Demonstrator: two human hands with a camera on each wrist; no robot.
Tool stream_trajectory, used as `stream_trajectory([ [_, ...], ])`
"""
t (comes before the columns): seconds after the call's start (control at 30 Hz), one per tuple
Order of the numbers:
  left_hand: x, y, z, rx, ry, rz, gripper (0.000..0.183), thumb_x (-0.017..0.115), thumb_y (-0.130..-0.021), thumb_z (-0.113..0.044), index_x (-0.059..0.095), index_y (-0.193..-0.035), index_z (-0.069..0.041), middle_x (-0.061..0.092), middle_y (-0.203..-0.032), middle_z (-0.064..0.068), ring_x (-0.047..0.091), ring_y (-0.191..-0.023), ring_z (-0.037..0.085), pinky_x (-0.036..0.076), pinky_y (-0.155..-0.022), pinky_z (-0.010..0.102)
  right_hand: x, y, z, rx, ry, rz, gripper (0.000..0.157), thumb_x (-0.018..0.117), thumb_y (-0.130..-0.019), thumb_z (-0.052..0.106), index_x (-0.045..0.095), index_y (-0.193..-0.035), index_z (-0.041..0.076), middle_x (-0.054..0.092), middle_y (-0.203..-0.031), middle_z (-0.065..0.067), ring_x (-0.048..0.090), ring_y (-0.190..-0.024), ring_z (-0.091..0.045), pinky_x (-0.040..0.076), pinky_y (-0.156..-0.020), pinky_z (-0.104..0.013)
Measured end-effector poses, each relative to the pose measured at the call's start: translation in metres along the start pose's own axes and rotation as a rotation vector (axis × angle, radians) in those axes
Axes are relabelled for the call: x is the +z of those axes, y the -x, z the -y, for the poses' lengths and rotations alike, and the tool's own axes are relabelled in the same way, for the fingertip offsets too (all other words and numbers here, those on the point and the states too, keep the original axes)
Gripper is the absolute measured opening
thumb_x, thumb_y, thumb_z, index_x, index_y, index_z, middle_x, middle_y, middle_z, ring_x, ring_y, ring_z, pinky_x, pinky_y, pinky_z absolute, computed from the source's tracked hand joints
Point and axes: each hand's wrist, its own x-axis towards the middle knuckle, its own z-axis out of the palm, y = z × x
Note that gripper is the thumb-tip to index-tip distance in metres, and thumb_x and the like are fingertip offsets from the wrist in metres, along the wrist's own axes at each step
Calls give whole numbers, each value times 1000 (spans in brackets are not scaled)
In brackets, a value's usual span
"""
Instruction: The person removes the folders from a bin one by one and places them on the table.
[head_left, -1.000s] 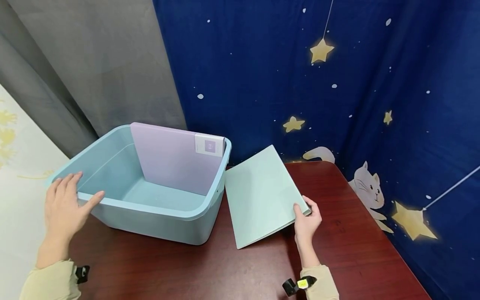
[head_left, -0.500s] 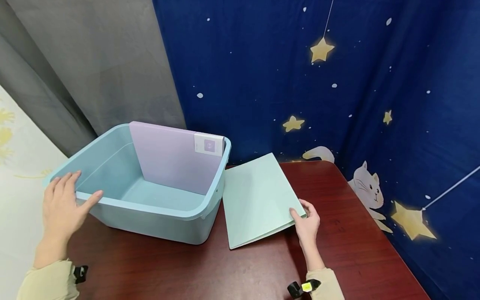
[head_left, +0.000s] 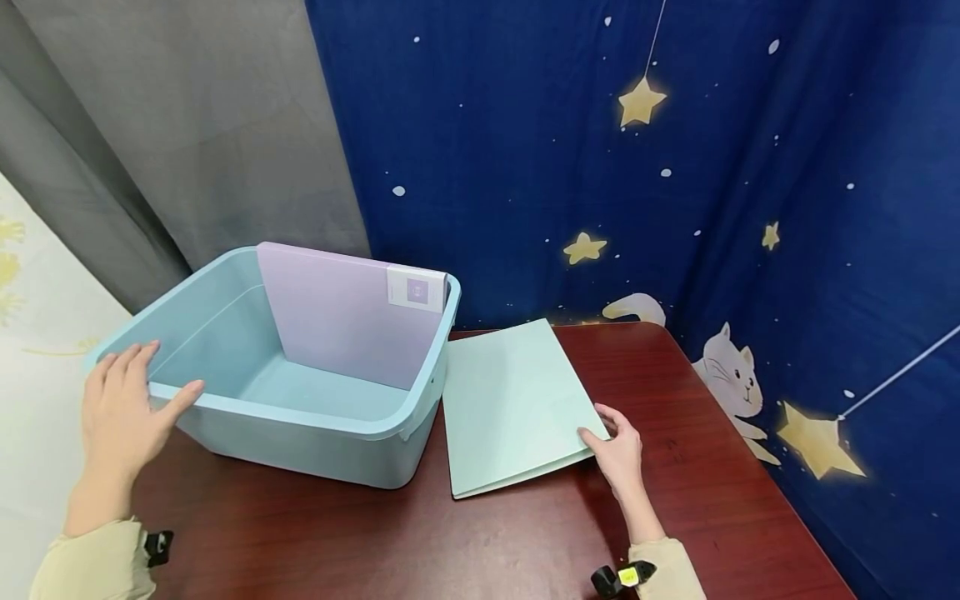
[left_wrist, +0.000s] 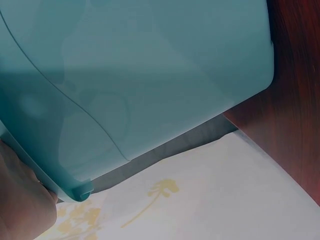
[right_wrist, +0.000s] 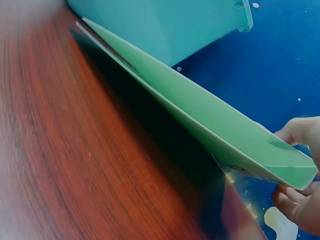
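Observation:
In the head view my right hand point(head_left: 618, 446) pinches the lower right corner of a pale green folder point(head_left: 517, 408), thumb on top and fingers beneath. The right wrist view shows the folder point(right_wrist: 200, 112) from its edge, its two covers slightly apart, tilted above the table with a dark shadow under it. My left hand point(head_left: 123, 417) rests at the near left corner of a light blue plastic bin point(head_left: 292, 412), fingers extended over the rim and thumb spread along the front. Inside the bin a lilac folder point(head_left: 341, 317) with a white label stands against the back wall.
The bin and folder are on a dark red wooden table point(head_left: 480, 542). A navy curtain point(head_left: 510, 167) with stars and a cat hangs behind, a grey curtain point(head_left: 210, 125) at the left. A white cloth with yellow print point(head_left: 52, 400) lies left of the bin.
The pale green folder has come down flatter toward the table and shifted slightly left, its far corner dropping. My right hand moved down a little with it. My left hand has hardly moved.

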Motion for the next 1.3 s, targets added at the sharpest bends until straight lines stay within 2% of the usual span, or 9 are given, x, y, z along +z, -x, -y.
stream_trajectory([
  [0.13, 0, 0, 1, -5, -5, 0, 77, 55, -81, -44, 33, -136, 6, 33, -134, 33, 20, -131, 41, 4, -111, 44, -3, -2, -2, -31, -8, 48, 52, 73, -71, 6, 56, -120, 3, 59, -116, -15, 54, -105, -22, 44, -78, -16],
  [0.27, 0, 0, 1, -14, -12, 7, 77, 55, -82, -44, 33, -136, 6, 32, -135, 32, 19, -131, 42, 4, -111, 44, -6, -2, 5, -137, -47, 90, 53, 73, -72, 4, 55, -121, 3, 57, -120, -16, 50, -113, -23, 38, -97, -36],
  [0.37, 0, 0, 1, -16, -15, 9, 77, 54, -82, -45, 32, -136, 5, 32, -135, 33, 19, -131, 42, 4, -111, 44, -8, 0, 24, -249, -71, 124, 54, 73, -72, 1, 53, -122, 1, 56, -121, -20, 47, -117, -28, 31, -100, -49],
  [0.47, 0, 0, 1, -19, -17, 13, 78, 54, -82, -45, 32, -137, 5, 32, -135, 33, 18, -131, 42, 3, -111, 44, -9, 4, 51, -331, -80, 168, 56, 72, -72, 0, 50, -124, -3, 53, -123, -23, 44, -119, -32, 31, -99, -48],
  [0.57, -1, 1, 1, -19, -16, 13, 78, 54, -82, -45, 32, -137, 6, 32, -135, 33, 19, -131, 42, 3, -111, 44, -9, 7, 75, -366, -73, 216, 59, 70, -73, -2, 46, -126, -5, 51, -125, -24, 44, -119, -33, 34, -98, -45],
  [0.8, -2, 1, -2, -17, -14, 7, 77, 54, -82, -45, 32, -137, 6, 32, -135, 32, 19, -132, 42, 3, -111, 44, -1, 0, 99, -432, -79, 314, 62, 70, -74, -1, 41, -129, -7, 47, -128, -25, 41, -121, -37, 28, -102, -54],
  [0.97, -1, 1, -3, -13, -13, 10, 77, 54, -82, -44, 33, -136, 5, 32, -135, 32, 19, -131, 42, 4, -111, 44, 5, -9, 121, -506, -29, 347, 64, 69, -75, 0, 40, -131, -6, 46, -131, -22, 40, -121, -36, 28, -102, -53],
  [1.13, -1, 0, -5, -16, -15, 10, 77, 54, -82, -45, 33, -136, 6, 33, -134, 33, 21, -130, 43, 5, -111, 44, 14, -21, 146, -534, -12, 384, 63, 68, -77, 1, 38, -133, -4, 43, -134, -20, 38, -123, -34, 29, -102, -51],
  [1.3, -2, -2, -4, -5, -11, -2, 77, 56, -81, -44, 35, -134, 7, 35, -131, 34, 24, -125, 46, 7, -110, 46, 34, -46, 152, -571, -45, 420, 66, 70, -78, 9, 37, -135, 1, 41, -136, -15, 40, -123, -30, 33, -101, -48],
])
